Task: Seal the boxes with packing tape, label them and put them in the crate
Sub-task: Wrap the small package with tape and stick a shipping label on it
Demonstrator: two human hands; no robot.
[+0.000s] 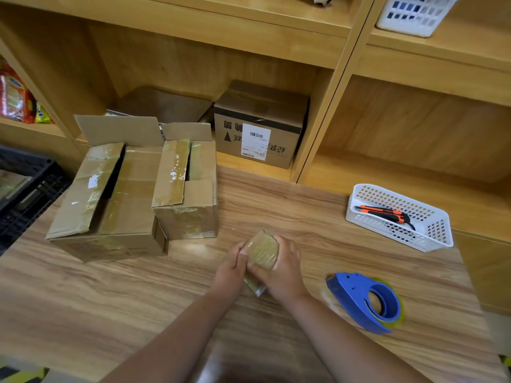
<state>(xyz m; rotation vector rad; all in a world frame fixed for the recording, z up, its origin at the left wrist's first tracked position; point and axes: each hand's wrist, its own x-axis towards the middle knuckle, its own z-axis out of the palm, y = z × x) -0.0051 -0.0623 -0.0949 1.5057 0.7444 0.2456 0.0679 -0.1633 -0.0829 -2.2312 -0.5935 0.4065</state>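
Wood-grain table (pixel 276 194) before wooden shelves (pixel 331 51) — small box (pixel 262 251) held at centre.
Left hand (pixel 231 268) and right hand (pixel 284 269) both grasp it, its faces glossy with tape; large open box (pixel 110 203) stands left near the black crate (pixel 27 183), blue tape dispenser (pixel 359 297) right.

The desk (pixel 276 205) is smooth wood with wavy lines, and light shines on it. On the desk, the big box (pixel 124 194) and the smaller box (pixel 188 214) are dull brown cardboard with shiny tape stuck on. The little box (pixel 262 251) is wrapped in shiny see-through tape. The tape holder (pixel 356 297) is smooth blue plastic. The basket (pixel 401 236) is white plastic full of holes, and the knife (pixel 387 214) in it is orange and black plastic. Left of the desk, the crate (pixel 36 183) is black plastic. Behind the desk, the shelf (pixel 414 194) is plain wood, and its cardboard box (pixel 260 106) has a white paper label (pixel 255 142).
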